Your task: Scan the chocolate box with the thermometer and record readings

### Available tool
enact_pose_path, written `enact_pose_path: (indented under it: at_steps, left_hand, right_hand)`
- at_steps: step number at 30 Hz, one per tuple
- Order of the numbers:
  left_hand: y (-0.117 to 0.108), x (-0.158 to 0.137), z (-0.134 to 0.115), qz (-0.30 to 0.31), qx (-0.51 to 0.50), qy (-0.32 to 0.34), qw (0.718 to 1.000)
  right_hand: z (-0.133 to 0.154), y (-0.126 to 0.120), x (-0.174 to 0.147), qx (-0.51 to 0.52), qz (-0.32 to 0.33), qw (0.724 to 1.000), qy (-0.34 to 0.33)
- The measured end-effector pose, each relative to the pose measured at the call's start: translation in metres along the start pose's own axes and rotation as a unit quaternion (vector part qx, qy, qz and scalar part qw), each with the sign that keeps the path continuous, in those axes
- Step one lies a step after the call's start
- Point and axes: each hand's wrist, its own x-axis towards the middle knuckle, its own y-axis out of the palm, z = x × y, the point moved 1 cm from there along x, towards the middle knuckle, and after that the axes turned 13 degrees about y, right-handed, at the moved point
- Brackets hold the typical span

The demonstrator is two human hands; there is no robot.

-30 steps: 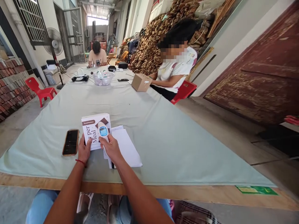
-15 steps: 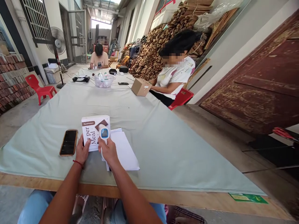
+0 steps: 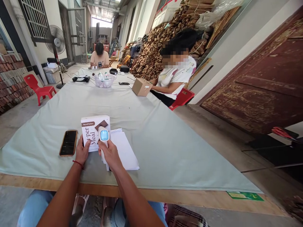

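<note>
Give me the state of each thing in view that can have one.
White handheld device: screen lit, in right hand.
Printed white box: held by left hand.
Near phone: face up, screen dark.
Papers: flat, stacked.
Plastic basin: uncovered, holding bottles.
Cardboard box: flaps unclear.
Left fan: upright, spinning unclear.

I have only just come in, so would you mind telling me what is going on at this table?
The person's left hand holds the left side of a white NutriMotion box, while the right hand grips a white handheld device with a lit screen near it. White papers lie right of the box and a phone left of it. Farther along, another person sits by a cardboard box.
</note>
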Motion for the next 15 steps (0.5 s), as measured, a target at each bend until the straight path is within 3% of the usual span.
enact_pose_path:
  at_steps: [8, 15]
  left_hand:
    - [0.002, 0.003, -0.006, 0.012, -0.001, 0.011, 1.0]
    - [0.002, 0.005, -0.018, 0.013, 0.021, 0.005, 1.0]
  right_hand:
    - [0.019, -0.016, -0.056, 0.003, 0.044, 0.999, -0.018]
    - [0.023, -0.029, -0.081, 0.015, 0.053, 0.997, -0.048]
